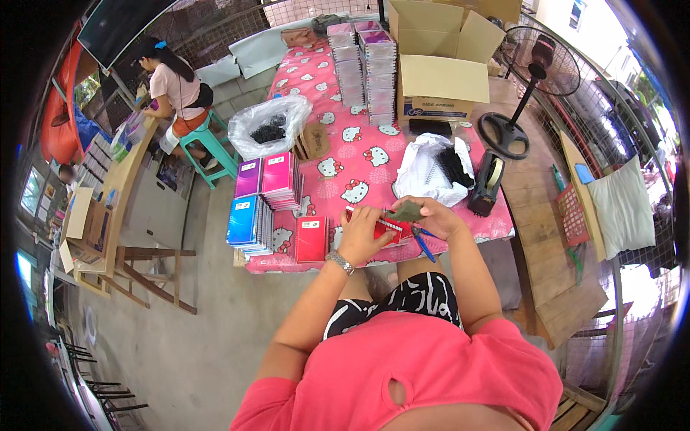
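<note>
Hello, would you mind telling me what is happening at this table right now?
A person seated at the pink-covered table holds a small red notebook with the left hand, while the right hand holds a dark grey tool against it. Stacks of notebooks sit to the left. Another person works at a separate bench.

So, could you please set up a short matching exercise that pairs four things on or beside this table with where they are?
Things:
1. red notebook
2. tape dispenser
3. cardboard box
4. standing fan

Places:
A. far right end of the pink tablecloth
B. on the wooden bench to the right of the table
C. between the left hand and right hand
D. right edge of the table, beside a white bag

Pairs: 1-C, 2-D, 3-A, 4-B
</note>
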A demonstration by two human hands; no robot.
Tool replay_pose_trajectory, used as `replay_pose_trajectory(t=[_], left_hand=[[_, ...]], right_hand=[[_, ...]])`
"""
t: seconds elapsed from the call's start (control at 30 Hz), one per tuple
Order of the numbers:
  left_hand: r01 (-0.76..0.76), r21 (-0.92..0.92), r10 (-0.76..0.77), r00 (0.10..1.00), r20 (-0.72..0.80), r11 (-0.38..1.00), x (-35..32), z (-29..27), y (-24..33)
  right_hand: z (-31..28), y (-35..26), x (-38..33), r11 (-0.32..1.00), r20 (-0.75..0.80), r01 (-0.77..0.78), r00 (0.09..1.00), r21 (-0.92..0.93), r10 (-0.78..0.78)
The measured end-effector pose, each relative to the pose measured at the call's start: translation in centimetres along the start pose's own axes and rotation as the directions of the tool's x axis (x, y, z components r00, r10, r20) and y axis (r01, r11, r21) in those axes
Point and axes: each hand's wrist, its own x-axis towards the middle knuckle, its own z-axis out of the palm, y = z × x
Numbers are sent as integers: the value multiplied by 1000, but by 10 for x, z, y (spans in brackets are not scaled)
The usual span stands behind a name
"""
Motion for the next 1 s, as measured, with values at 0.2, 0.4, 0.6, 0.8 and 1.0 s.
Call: replay_pose_trajectory(t=[0.2,0.4,0.6,0.8,1.0], left_hand=[[-18,-256,-11,994,-108,967,5,-6,-36],[11,-178,-19,999,-46,984,3,-12,-45],[109,-438,-102,994,40,892,5,-13,-42],[129,-460,-93,991,100,878,10,-14,-30],[77,-435,-58,997,56,897,9,-7,-34]], right_hand=[[-21,13,15,839,-188,-111,982,-533,11],[1,6,22,676,-158,-91,987,-731,-39],[-1,8,31,792,-177,-179,980,-584,90],[-14,10,26,946,-110,-91,992,-310,60],[0,5,20,998,-46,-3,999,-56,1]])
